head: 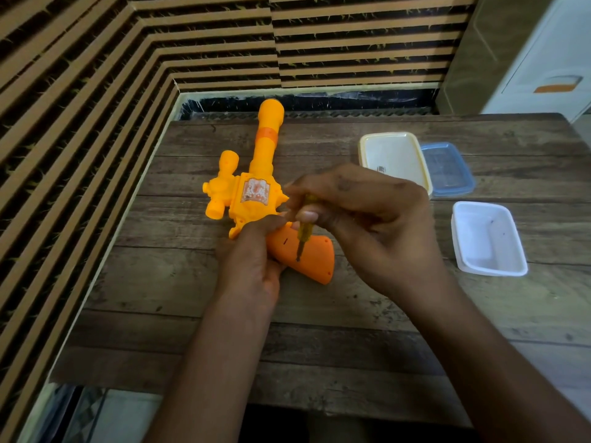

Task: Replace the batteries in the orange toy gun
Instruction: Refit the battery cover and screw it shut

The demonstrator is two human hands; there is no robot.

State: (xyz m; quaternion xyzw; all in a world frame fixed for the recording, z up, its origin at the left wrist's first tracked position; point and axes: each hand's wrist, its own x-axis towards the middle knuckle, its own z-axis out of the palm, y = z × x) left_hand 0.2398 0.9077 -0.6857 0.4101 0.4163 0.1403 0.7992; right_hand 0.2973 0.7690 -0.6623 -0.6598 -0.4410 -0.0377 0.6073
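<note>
toy gun [256,193] | orange-yellow | flat on table [351,314]; barrel pts away; screwdriver [301,239] tip on handle

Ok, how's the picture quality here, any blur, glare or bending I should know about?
Head view: dim, warm light, no harsh glare; wide-angle bending bows the table edges and wall stripes; corners go soft; the screwdriver tip on the toy gun is readable, slightly soft.
</note>
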